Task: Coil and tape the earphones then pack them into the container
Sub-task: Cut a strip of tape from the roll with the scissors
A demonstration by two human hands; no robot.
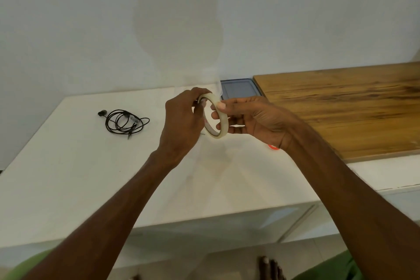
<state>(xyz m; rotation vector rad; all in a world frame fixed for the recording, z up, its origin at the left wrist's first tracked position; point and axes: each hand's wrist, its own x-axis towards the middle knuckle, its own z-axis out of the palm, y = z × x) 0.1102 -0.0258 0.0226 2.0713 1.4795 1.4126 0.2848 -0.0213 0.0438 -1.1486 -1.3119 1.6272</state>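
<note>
Two hands clamped on one tape roll above a white counter.

Left hand (181,118) and right hand (252,120) were close together, both gripping the single tape roll (216,118), held on edge. One coiled black earphones (123,121) lay flat on the counter (68,188), well apart to the left of the hands, plug pointing nearward. One blue-lidded container (238,88) sat farther back, beside a wooden board (341,107).

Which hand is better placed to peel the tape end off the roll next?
Probably the right hand: its thumb already rests on the outer face of the tape roll. The left hand wraps the roll's far side, steadying it.
</note>
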